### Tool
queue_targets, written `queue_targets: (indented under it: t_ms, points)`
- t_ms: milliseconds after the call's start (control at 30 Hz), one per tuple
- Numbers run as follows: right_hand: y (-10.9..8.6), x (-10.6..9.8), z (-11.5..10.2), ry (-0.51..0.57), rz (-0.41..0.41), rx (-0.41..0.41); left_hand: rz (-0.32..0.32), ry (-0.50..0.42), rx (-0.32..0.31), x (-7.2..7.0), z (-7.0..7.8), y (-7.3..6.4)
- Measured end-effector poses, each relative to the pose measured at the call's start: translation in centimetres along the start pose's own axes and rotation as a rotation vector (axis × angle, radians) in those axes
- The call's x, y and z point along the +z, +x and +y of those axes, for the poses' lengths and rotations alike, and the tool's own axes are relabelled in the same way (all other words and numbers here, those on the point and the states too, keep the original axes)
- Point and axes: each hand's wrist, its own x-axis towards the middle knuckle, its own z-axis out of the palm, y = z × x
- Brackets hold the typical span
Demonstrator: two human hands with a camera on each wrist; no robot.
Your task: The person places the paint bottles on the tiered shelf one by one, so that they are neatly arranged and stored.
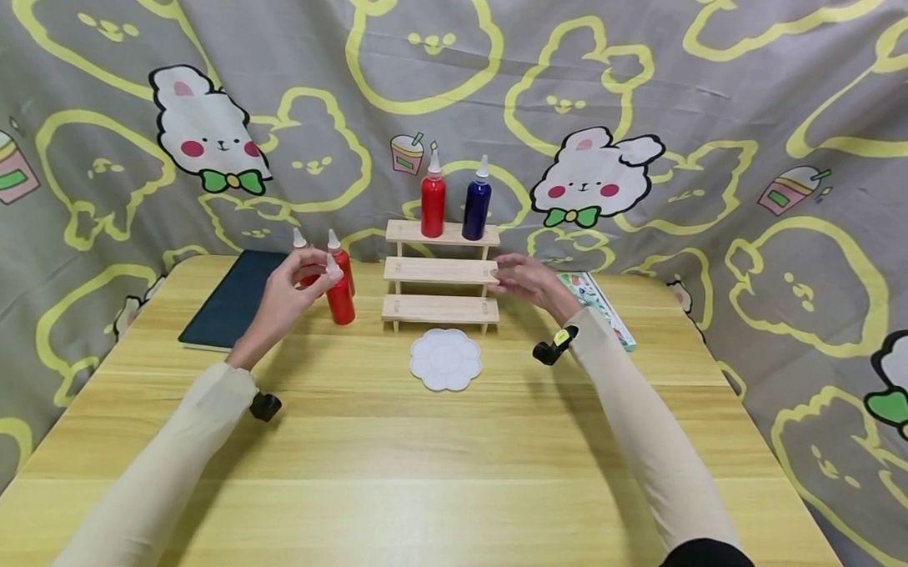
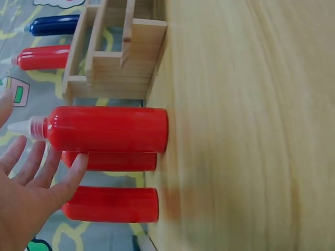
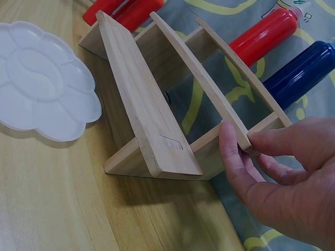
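Note:
Three red squeeze bottles with pointed translucent nozzles stand upright at left. My left hand (image 1: 287,290) is at the nozzle of the front red bottle (image 1: 341,303). In the left wrist view its fingers are spread beside that bottle's neck (image 2: 38,128), with the thumb on the other side. The other two red bottles (image 2: 112,204) are just behind. On the right, my right hand (image 3: 293,172) pinches the end of the middle board of a three-step wooden stand (image 1: 439,270) between thumb and fingers. A red bottle (image 1: 432,206) and a dark blue bottle (image 1: 477,209) stand on its top step.
A white flower-shaped palette (image 1: 445,360) lies in front of the stand. To the left is a dark flat book (image 1: 224,296); a patterned flat box (image 1: 599,309) lies at right, partly behind the right hand. A printed grey curtain (image 1: 461,83) hangs around the wooden table (image 1: 417,482).

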Motion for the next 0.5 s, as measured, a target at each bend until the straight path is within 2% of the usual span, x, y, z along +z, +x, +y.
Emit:
queue_targets:
  t_ms: [233,500]
  points:
    - [-0.1,0.1,0.0,0.009,-0.007,0.010,-0.027,-0.008,-0.062,0.2,-0.8,-0.2]
    - [-0.1,0.2,-0.1,0.018,-0.001,0.017,-0.132,0.056,-0.107,0.3,-2.3,-0.3]
